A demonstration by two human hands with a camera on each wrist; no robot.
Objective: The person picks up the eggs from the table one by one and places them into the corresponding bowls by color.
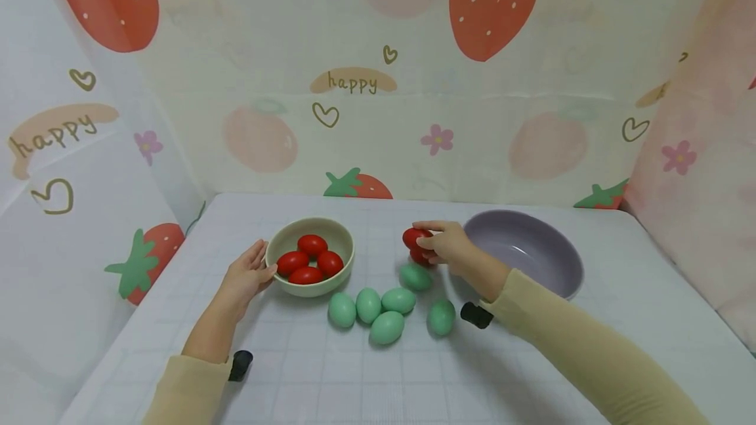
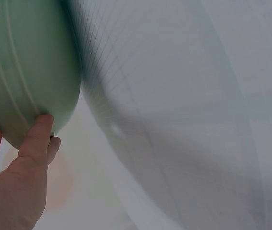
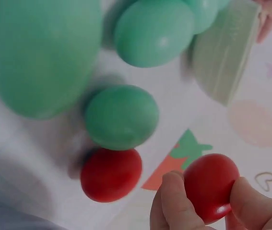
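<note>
The left hand (image 1: 245, 279) grips the left side of a pale green bowl (image 1: 311, 290) that holds several red eggs (image 1: 306, 275); in the left wrist view its fingers (image 2: 36, 139) lie against the bowl's outer wall (image 2: 40, 62). Pinched between the right hand's (image 1: 451, 244) thumb and fingers is a red egg (image 3: 211, 188), held above the table. Another red egg (image 3: 111, 175) rests on the table beneath it, beside a green egg (image 3: 122, 117). Several more green eggs (image 1: 387, 328) lie between the bowl and the right forearm.
A purple-grey bowl (image 1: 531, 251) stands at the right behind the right wrist, with no egg visible in it. Patterned cloth (image 1: 354, 136) hangs behind the table and at both sides. Black wrist straps or cameras (image 1: 476, 315) sit under both sleeves.
</note>
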